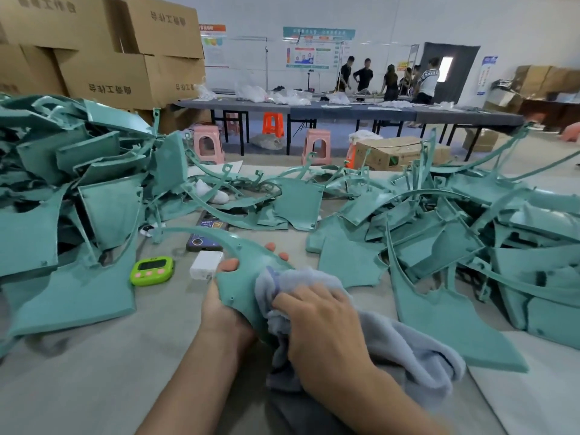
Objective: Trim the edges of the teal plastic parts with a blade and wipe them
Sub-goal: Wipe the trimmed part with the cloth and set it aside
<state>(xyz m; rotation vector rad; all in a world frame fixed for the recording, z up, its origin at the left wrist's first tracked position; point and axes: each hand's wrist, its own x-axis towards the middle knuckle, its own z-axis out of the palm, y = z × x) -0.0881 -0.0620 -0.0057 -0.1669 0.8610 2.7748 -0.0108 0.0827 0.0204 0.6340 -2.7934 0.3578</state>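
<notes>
- Step in hand: wiping. No blade can be made out anywhere in view, so the trimming of this piece is judged to be done or set aside.
- Workpiece: the teal part is held just above the near centre of the bench. Its broad end is between the two hands, and its thin curved arm sweeps away to the far left.
- Left hand: the grip is closed on the part. The thumb lies on the upper face at the left edge and fingertips show past the far edge.
- Right hand: the grip is closed on a bunched blue-grey cloth, pressing it against the right side of the part. The loose end of the cloth trails to the near right across the bench.
- Stock: one pile of teal parts lies at the left and a second pile at the right. Which pile is finished cannot be told.
- Other items just beyond the left hand: a green timer, a white block and a phone.
- Next move, as a judgement: run the cloth along the curved arm while the left hand steadies the part and turns it to present the unwiped face. Keep pressure light on the thin arm, which is likely to flex.
</notes>
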